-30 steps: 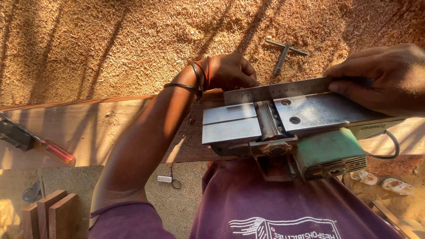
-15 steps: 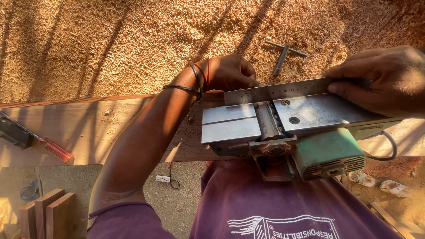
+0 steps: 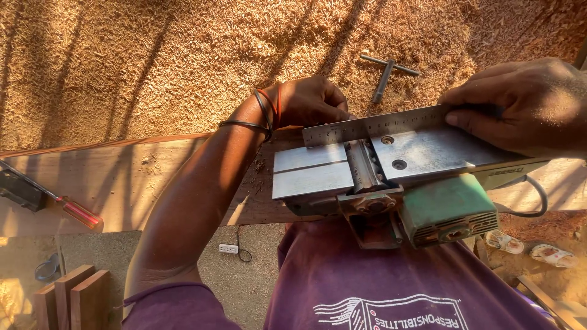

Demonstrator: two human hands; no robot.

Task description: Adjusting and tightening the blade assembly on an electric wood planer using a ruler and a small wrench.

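Observation:
An upturned electric planer (image 3: 391, 177) with a green body and a bare metal sole rests against my chest, over a wooden plank (image 3: 122, 177). A steel ruler (image 3: 373, 125) stands on edge along the far side of the sole, across the cutter slot. My left hand (image 3: 312, 101), with bands on the wrist, curls around the far side of the planer at the ruler's left end. My right hand (image 3: 526, 107) pinches the ruler's right end and presses it onto the sole.
Sawdust covers the ground beyond, with a T-shaped metal wrench (image 3: 385, 70) lying on it. A red-handled screwdriver (image 3: 76, 212) lies on the plank's left end. Wooden blocks (image 3: 67, 299) stand at lower left. A white socket strip (image 3: 228, 249) and sandals (image 3: 532, 247) lie below.
Both hands, the ruler and the planer stay almost where they were. Only the view has shifted slightly.

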